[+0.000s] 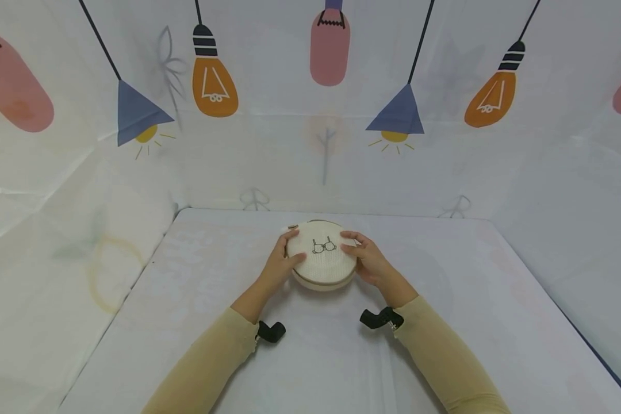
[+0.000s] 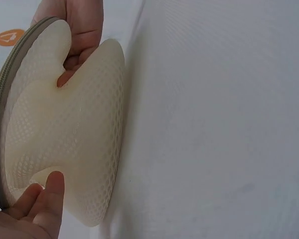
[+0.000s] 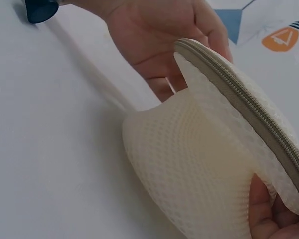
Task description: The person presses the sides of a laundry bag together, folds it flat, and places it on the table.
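A round cream mesh laundry bag with a line drawing of a bra on its top is held between both hands over the white table. My left hand grips its left edge, thumb on top; in the left wrist view the left fingers press into the soft mesh side. My right hand grips the right edge, and its fingertips dent the mesh in the right wrist view. A beige zipper runs round the rim. Its puller shows at the back left.
The white table reaches back to a white cloth wall printed with lamps and bulbs. Similar sheets hang at both sides. A black wrist camera sits at the left cuff and another black camera at the right cuff.
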{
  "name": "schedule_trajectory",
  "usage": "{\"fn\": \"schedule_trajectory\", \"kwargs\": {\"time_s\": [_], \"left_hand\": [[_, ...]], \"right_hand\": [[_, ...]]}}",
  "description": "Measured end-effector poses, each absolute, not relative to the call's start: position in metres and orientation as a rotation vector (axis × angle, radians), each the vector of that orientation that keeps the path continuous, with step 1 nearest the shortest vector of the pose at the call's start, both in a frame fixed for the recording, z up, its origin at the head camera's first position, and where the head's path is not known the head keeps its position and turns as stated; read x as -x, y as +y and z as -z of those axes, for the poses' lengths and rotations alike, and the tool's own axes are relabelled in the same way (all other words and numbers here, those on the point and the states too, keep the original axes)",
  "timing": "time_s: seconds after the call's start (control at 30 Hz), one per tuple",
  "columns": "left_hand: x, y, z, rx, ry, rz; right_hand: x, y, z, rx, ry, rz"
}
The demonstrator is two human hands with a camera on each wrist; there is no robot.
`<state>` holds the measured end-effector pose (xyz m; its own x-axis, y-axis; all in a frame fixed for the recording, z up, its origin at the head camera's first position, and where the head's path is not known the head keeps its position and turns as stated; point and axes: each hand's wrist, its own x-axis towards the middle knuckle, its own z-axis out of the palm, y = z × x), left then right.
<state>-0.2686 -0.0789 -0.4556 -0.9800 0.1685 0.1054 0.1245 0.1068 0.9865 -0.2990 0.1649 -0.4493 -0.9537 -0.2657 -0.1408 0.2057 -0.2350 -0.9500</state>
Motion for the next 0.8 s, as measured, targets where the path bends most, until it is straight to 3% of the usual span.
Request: {"fn": "schedule_trajectory", "kwargs": {"time_s": [0.8], "left_hand": [[0.2668, -0.0747, 0.4478, -0.101, 2.435, -1.797]], "right_hand": [[0.2963, 0.1576, 0.4560, 0.089, 1.690, 2.313]]}}
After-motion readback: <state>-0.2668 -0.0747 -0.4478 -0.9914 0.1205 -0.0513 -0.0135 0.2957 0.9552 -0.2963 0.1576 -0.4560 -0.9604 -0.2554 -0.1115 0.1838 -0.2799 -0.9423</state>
